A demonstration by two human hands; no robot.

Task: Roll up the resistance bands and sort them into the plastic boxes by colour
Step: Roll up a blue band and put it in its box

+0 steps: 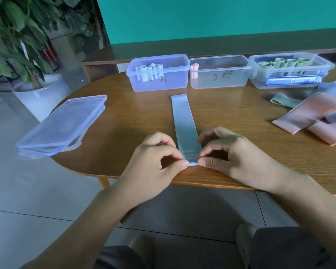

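Both grips, L hand (159, 152) & R hand (227, 152), pinch blue band (183, 123) near end; wrists low.

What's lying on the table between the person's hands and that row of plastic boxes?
In the head view, only the flat blue band lies there, running from the left hand and right hand toward the boxes; otherwise bare table.

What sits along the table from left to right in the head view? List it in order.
Stack of clear plastic lids → clear plastic box of rolled blue bands → flat blue band pinched by both hands → clear box with one pink roll → clear box of green rolls → loose pink bands.
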